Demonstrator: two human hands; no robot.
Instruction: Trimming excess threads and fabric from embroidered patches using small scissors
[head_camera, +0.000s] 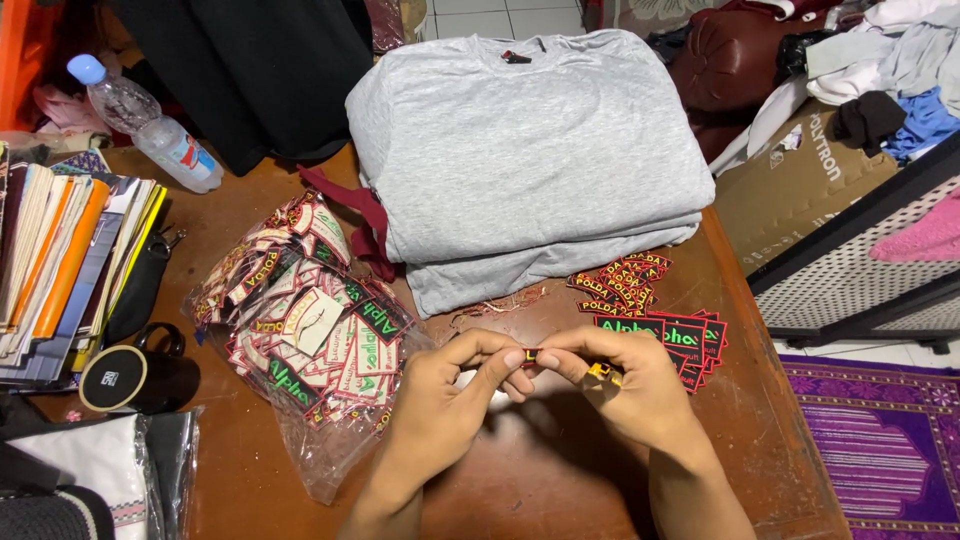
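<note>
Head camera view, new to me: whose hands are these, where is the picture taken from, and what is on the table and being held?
There is no machine here. The single picture comes from a camera worn on a person's head, looking down at that person's own two bare hands. The left hand and right hand meet at the fingertips and together pinch a small embroidered patch, mostly hidden by the fingers. They work over a brown wooden table. On it lie a stack of folded grey shirts, a clear plastic bag of patches, loose patches to the right, a water bottle, a pile of books and a black mug.
</note>
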